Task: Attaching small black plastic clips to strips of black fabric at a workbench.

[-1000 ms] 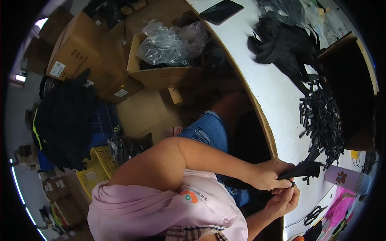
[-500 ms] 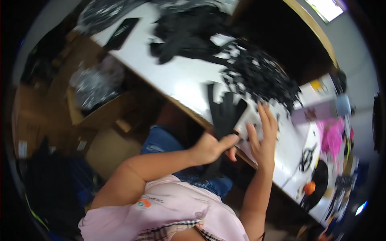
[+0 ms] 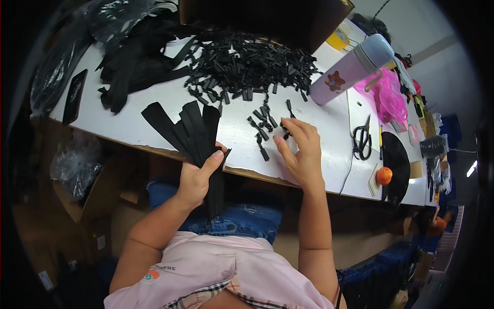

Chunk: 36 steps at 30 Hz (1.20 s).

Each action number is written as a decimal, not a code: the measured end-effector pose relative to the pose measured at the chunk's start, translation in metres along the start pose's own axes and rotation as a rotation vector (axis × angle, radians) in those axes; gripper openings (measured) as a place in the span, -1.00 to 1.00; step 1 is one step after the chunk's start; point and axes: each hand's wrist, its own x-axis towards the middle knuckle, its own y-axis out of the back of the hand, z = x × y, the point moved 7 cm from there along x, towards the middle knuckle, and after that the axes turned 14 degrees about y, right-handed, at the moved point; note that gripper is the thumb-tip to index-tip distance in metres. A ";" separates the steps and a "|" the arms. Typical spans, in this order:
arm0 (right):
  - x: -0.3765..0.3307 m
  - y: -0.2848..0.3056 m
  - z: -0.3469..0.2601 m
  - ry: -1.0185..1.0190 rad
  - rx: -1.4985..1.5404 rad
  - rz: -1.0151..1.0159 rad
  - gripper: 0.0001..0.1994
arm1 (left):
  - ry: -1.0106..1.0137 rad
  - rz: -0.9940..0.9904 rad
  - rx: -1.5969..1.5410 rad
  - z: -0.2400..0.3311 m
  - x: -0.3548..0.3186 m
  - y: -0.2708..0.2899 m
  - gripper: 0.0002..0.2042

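Note:
My left hand [image 3: 196, 180] is closed around a bundle of black fabric strips [image 3: 188, 131] at the table's front edge. The strips fan out above the fist, and their tails hang below it over my lap. My right hand [image 3: 304, 154] reaches over the white table with thumb and forefinger apart, around a small black piece that the fingers partly hide. Beside it lie several loose black tabs [image 3: 262, 129] on short cords. Behind them spreads a big pile of the same small black tabs [image 3: 247, 64].
More black strips [image 3: 131, 67], a phone [image 3: 75, 97] and clear plastic bags lie at the left. An open box [image 3: 267, 23] stands behind the pile. At the right are a lilac bottle [image 3: 342, 77], scissors [image 3: 363, 141], a pink bag [image 3: 388, 98] and an orange round object [image 3: 384, 175].
My view has turned and steadied. My right hand has moved away from the bundle to the loose tabs, while my left still grips the strips.

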 end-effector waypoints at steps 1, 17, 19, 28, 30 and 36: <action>0.001 0.005 -0.003 0.052 -0.081 0.121 -0.78 | -0.043 -0.004 0.035 0.003 0.001 -0.004 -0.88; 0.024 -0.038 -0.033 -0.096 0.400 0.058 -0.95 | -0.020 0.076 0.249 0.005 -0.004 0.000 -0.88; 0.012 -0.037 -0.038 -0.120 0.619 0.043 -0.92 | -0.069 0.061 0.237 0.008 -0.006 -0.004 -0.89; -0.002 -0.031 -0.057 -0.031 0.798 0.063 -0.84 | -0.295 -0.011 0.389 0.017 -0.010 -0.012 -0.90; -0.003 -0.029 -0.062 0.064 0.572 -0.022 -0.83 | -0.244 -0.021 0.455 0.014 -0.010 -0.011 -0.90; -0.008 -0.024 -0.066 -0.049 0.575 0.174 -0.80 | -0.234 0.068 0.327 0.014 -0.013 -0.006 -0.85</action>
